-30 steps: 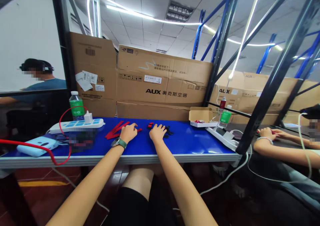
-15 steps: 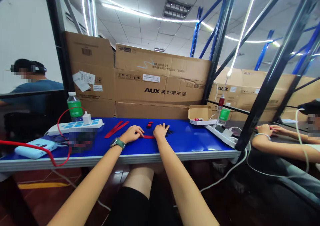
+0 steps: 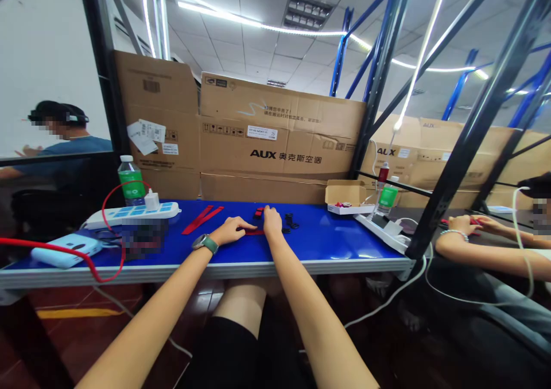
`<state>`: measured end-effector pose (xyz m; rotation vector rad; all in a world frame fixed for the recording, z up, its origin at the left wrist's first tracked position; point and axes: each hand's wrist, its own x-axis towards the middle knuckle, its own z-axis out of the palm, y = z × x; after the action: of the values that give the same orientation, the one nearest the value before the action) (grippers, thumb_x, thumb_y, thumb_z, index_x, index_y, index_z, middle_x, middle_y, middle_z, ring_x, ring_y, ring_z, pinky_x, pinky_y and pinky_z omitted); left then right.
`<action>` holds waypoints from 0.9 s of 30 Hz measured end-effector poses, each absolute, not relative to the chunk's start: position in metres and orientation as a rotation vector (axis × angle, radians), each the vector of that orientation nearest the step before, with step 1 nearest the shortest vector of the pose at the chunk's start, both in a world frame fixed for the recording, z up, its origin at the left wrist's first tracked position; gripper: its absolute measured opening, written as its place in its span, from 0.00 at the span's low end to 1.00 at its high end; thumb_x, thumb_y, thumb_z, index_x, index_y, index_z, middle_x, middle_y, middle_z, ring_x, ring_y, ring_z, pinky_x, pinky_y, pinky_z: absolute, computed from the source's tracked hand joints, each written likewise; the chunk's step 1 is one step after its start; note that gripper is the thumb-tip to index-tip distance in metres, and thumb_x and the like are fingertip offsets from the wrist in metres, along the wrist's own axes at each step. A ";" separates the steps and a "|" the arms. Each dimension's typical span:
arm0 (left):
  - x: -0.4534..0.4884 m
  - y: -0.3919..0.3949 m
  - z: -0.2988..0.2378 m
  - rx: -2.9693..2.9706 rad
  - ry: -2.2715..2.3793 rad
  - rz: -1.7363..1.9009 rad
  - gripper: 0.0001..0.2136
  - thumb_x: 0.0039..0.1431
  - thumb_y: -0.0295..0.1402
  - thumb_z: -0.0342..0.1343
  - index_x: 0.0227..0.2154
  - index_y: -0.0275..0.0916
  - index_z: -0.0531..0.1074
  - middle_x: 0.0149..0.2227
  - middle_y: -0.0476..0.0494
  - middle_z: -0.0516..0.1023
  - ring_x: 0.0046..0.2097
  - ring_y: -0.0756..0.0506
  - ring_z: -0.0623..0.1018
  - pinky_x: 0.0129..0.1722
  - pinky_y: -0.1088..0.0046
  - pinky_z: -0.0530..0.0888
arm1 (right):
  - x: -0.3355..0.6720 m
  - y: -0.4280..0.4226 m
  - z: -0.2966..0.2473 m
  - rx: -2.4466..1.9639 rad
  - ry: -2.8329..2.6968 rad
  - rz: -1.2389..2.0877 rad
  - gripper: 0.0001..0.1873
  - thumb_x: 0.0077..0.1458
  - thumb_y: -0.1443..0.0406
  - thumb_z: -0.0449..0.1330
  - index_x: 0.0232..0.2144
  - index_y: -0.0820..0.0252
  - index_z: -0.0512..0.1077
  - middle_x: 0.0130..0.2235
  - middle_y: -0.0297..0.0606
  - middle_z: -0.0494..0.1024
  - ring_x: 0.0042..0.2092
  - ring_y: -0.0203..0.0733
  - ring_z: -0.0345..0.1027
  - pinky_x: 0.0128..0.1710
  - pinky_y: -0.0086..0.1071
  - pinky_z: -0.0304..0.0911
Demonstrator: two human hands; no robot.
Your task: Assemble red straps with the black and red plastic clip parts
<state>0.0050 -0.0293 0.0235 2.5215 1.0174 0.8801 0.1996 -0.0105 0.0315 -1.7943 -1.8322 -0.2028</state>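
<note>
My left hand [image 3: 231, 232] lies low over the blue tabletop, its index finger stretched out to a short red strap [image 3: 255, 233]. Close beside it, my right hand [image 3: 272, 221] has its fingers curled together, with the tips at the right edge of a small black piece with red on it [image 3: 258, 212]. The palm hides what these fingers may hold. Several small black plastic pieces, like buckles [image 3: 290, 219], lie just right of my right hand. Two long red straps [image 3: 202, 221] rest on the table left of my left hand.
On the left stand a power strip [image 3: 167, 210], a light blue power bank [image 3: 66, 251] with a red cable, and a bottle [image 3: 131, 181]. An open small box [image 3: 344, 197], another bottle [image 3: 388, 196] and a second power strip [image 3: 381, 235] are right. Co-workers sit on both sides.
My right hand has moved forward and slightly left to the red and black piece, uncovering the black pieces beside it. My left index finger has straightened towards the short red strap.
</note>
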 end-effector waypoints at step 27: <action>-0.023 0.000 0.014 1.927 1.695 1.674 0.07 0.52 0.26 0.58 0.36 0.37 0.77 0.36 0.40 0.84 0.40 0.41 0.83 0.44 0.68 0.77 | 0.164 -0.026 0.027 -0.890 -2.559 -0.323 0.11 0.66 0.67 0.56 0.45 0.60 0.77 0.40 0.44 0.82 0.42 0.44 0.76 0.43 0.31 0.64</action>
<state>-0.0229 0.0002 0.0145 1.9266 1.6949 1.6740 0.1635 -0.0262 0.0272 -0.8897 -2.5587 -0.3227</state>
